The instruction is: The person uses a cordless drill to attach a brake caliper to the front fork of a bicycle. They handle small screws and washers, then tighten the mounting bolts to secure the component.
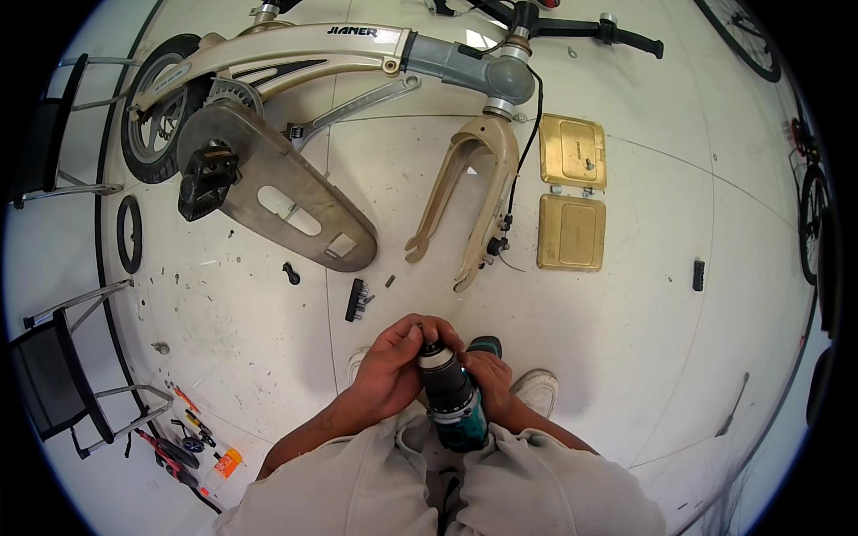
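Note:
A teal and black cordless drill point(454, 393) is between my thighs, its chuck pointing away from me. My left hand point(389, 357) closes its fingers around the chuck's front end; whether a bit is pinched there is hidden. From the other side, my right hand point(492, 380) grips the drill near its handle, with the teal and black base showing beyond the fingers. Just ahead on the floor are a black bit holder point(356, 300) with several bits and a small dark cylindrical piece point(390, 280).
Ahead lies a partly dismantled bicycle: frame point(313, 43), bare fork point(492, 161), chain guard point(313, 223) and pedal point(208, 179). An adjustable wrench point(357, 105) rests by it. Right of the fork is a gold hinged case point(572, 234). Black chairs point(58, 371) stand left.

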